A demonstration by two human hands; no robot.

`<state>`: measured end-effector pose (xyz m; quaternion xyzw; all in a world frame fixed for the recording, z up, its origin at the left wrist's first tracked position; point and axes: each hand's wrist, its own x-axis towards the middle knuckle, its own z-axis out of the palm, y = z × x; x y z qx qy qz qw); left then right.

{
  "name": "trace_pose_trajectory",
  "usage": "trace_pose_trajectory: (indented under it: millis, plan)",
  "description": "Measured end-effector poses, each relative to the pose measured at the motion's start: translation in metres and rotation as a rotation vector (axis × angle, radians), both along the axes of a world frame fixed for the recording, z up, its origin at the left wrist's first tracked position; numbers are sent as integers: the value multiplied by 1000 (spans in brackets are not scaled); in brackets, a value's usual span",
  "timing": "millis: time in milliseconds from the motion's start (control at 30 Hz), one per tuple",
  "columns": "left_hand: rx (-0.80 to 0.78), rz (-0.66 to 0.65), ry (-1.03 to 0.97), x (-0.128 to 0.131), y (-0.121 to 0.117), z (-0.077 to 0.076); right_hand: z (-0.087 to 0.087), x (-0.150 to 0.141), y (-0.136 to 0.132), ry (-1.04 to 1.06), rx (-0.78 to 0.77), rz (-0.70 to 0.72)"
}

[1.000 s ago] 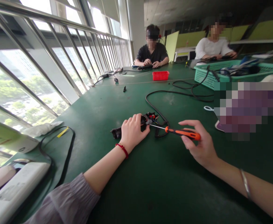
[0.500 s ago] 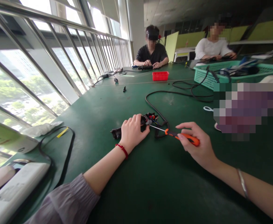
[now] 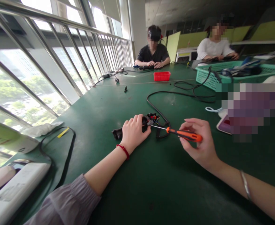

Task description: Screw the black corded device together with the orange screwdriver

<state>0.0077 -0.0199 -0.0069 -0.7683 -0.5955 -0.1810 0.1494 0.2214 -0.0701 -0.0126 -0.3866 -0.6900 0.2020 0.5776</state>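
My left hand (image 3: 133,131) is wrapped over a black corded device (image 3: 147,121) lying on the green tabletop, its far end opened up with coloured wires and small parts showing. Fingers and palm hide the device's middle; its black near end (image 3: 117,134) sticks out to the left. In my right hand (image 3: 198,140) is an orange and black screwdriver (image 3: 186,134), held by the handle between thumb and fingers. The screwdriver's thin shaft points left, and its tip meets the device beside my left thumb; the exact contact point is too small to make out.
A black cable (image 3: 157,92) loops across the green table (image 3: 137,187). Farther off are a small black part (image 3: 125,89), a red bin (image 3: 162,76) and a green basket (image 3: 204,78). A bottle (image 3: 10,137) and white box (image 3: 22,187) stand left. Two people sit opposite.
My right hand's fingers have shifted round the screwdriver handle, and the handle has turned slightly. My left hand and the device have stayed in place.
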Motion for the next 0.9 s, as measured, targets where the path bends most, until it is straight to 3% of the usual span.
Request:
trace_pose_trajectory:
  millis: [167, 333, 567, 767, 900]
  plan:
    - [-6, -1, -4, 0, 0, 1, -1, 0, -2, -105, -222, 52]
    - [1, -3, -9, 0, 0, 0, -1, -2, -1, -38, 40, -30]
    - [0, -5, -9, 0, 0, 0, 0, 0, -2, -84, -257, 55]
    - [7, -7, -3, -1, 0, -1, 0, -2, 0, 36, 22, -17]
    - [8, -5, -10, -1, 1, -1, -2, 1, -1, -17, -155, 96]
